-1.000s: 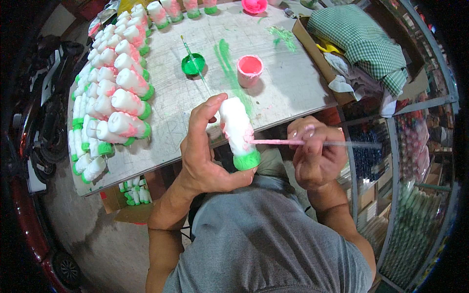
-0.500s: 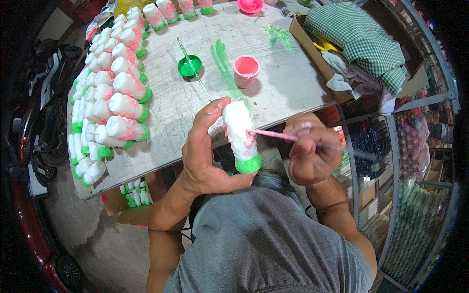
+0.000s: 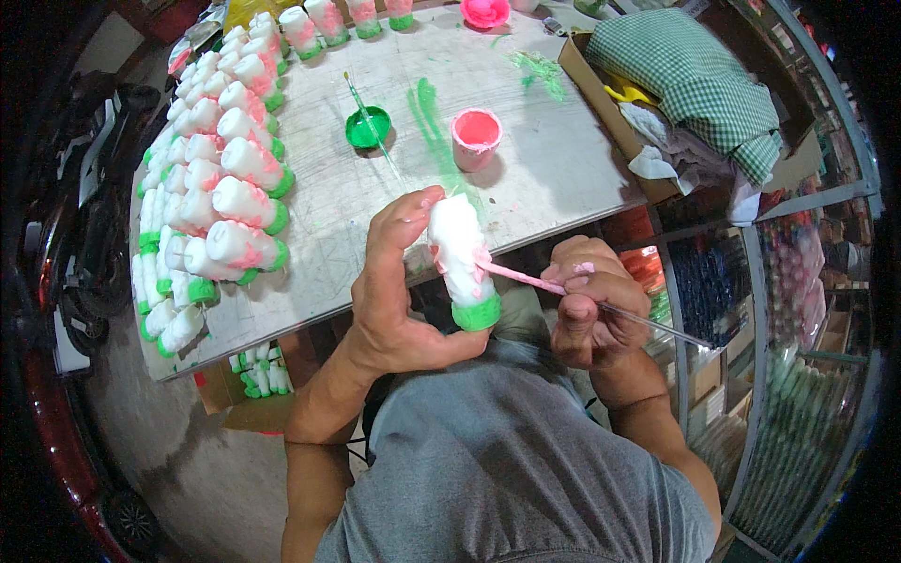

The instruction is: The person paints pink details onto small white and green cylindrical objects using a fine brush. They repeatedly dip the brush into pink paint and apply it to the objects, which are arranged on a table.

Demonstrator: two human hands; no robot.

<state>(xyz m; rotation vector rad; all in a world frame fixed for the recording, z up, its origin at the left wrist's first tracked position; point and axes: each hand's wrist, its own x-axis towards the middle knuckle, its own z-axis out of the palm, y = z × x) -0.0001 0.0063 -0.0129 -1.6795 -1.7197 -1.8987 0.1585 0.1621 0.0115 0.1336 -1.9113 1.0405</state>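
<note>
My left hand (image 3: 392, 300) grips a white candle (image 3: 457, 235) by its two ends, fingers at the wick end and thumb under the green base. The candle has raised shapes on its side, some coated pink. In my right hand (image 3: 601, 305) is a slim paintbrush (image 3: 526, 277) with a pink-stained handle, its tip touching the candle's right side. Pink paint marks my fingers. On the table beyond stands a small cup of pink paint (image 3: 476, 141). Left of it, a second brush (image 3: 359, 103) rests across a green paint dish (image 3: 367, 129).
Rows of painted candles (image 3: 246, 197) fill the left side of the white table (image 3: 310, 225). A cardboard box (image 3: 601, 103) with checked cloth (image 3: 685, 80) sits at the right. Below the left edge is a carton of candles (image 3: 261, 371). Shelves (image 3: 751, 310) stand close on my right.
My right hand has shifted a little, tilting the brush so its tip sits slightly lower on the candle. The left hand keeps its hold almost unmoved.
</note>
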